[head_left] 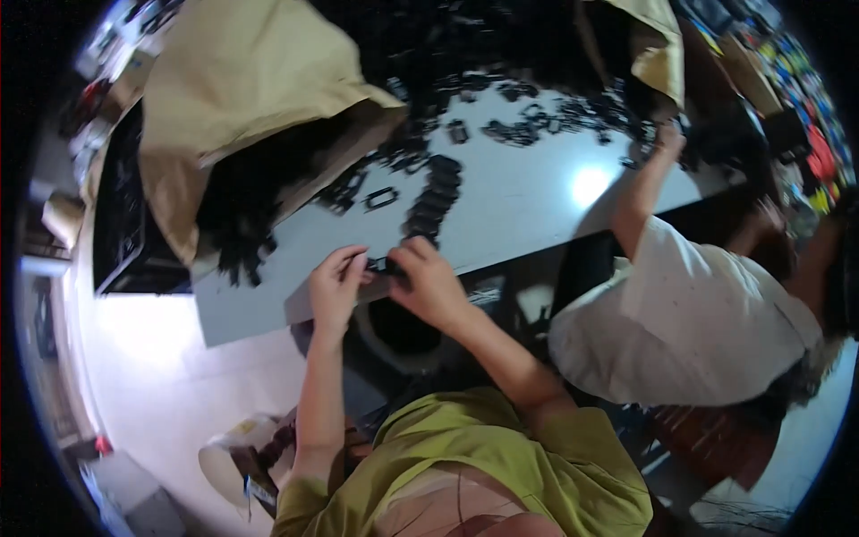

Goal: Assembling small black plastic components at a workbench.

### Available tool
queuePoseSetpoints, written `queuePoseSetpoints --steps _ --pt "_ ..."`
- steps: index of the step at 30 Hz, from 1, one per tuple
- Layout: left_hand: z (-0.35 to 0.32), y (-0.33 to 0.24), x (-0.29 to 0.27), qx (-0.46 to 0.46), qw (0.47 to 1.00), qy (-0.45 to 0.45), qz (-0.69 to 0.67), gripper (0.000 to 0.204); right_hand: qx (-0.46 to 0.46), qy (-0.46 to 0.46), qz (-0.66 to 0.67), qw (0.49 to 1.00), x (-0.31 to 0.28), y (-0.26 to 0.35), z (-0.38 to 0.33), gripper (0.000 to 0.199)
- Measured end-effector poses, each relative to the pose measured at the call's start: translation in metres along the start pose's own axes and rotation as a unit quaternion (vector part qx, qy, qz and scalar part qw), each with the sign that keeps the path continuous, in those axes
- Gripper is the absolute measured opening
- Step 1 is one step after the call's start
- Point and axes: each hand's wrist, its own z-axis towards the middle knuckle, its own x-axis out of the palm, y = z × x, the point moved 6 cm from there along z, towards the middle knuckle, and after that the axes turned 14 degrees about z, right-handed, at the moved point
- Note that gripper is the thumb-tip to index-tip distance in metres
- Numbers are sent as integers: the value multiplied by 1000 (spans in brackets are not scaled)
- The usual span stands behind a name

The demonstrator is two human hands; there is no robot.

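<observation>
Over the table's near edge, a small black plastic part [379,266] is held between my two hands. My left hand [335,285] pinches its left end with thumb and fingers. My right hand [426,279] closes round its other end, hiding much of it. Just beyond my right hand, a row of similar black parts [434,199] lies stacked side by side on the table. One loose black rectangular frame [381,198] lies left of that row. Blur hides the finer shape of the held part.
A large brown paper bag [255,89] lies open at the left, black parts [243,251] spilling out. Heaped black parts [537,121] cover the grey table's [528,192] far side. At the right, a co-worker in a white shirt [689,318] reaches toward another paper bag [660,58].
</observation>
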Motion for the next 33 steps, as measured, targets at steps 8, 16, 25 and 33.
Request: queuePoseSetpoints --steps 8,16,25,33 --pt "-4 -5 0 44 997 -57 3 13 17 -23 56 998 -10 7 0 33" --pt "-20 -25 16 32 997 -33 61 17 -67 4 -112 991 2 20 -3 37" --pt "-38 -15 14 8 989 68 -134 25 154 114 155 969 -13 -12 -21 30" --pt "-34 4 -16 84 996 -31 16 10 16 -26 -45 999 -25 2 -13 21"
